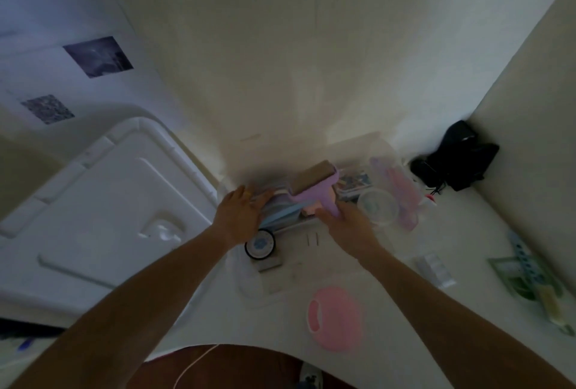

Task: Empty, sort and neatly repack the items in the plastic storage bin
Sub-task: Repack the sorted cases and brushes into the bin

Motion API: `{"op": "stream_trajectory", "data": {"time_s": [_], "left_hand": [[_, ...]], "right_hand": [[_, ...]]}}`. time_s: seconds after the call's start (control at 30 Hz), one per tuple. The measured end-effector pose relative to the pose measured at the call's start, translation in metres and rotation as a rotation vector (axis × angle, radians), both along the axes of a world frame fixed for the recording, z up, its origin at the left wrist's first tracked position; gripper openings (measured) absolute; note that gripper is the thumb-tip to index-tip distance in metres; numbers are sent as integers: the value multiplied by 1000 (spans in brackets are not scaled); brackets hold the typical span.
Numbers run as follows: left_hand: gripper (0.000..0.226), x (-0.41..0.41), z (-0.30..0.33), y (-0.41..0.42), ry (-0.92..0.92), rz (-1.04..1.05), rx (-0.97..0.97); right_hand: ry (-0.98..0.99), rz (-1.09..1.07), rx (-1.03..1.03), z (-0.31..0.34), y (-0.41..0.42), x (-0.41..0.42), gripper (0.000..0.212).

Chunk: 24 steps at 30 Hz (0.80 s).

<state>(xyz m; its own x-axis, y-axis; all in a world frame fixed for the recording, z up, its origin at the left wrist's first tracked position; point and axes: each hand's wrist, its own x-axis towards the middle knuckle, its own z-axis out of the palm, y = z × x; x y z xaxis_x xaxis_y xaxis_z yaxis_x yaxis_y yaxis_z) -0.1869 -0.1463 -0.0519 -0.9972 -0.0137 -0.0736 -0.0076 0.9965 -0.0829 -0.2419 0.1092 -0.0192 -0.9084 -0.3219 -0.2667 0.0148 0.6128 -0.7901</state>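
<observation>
Dim room: pale walls (280,45) meet in a corner; 2 dark pictures (98,56) hang left.

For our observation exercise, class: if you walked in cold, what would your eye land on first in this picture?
Two bare arms reach to the middle, where the right hand grips a lilac lint roller over a clear bin against the wall, while the left hand rests on the stacked items beside it. Next comes the round pink lid lying on the white surface nearer the person, and the big white bin lid at left.

Lilac roller (314,195) — pink lid (335,317)
</observation>
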Motion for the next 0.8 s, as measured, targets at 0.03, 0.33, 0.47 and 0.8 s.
{"op": "stream_trajectory", "data": {"time_s": [0.03, 0.33, 0.47, 0.8], "left_hand": [[72, 3, 3, 4, 19, 16, 23], [28, 45, 10, 43, 408, -174, 316], [16, 63, -2, 47, 327, -134, 433], [21, 71, -13, 43, 285, -10, 529]], "right_hand": [[16, 48, 56, 7, 11, 0, 35], [60, 343, 433, 13, 49, -18, 17], [84, 460, 463, -10, 23, -20, 22], [-297, 746, 328, -55, -32, -1, 29]]}}
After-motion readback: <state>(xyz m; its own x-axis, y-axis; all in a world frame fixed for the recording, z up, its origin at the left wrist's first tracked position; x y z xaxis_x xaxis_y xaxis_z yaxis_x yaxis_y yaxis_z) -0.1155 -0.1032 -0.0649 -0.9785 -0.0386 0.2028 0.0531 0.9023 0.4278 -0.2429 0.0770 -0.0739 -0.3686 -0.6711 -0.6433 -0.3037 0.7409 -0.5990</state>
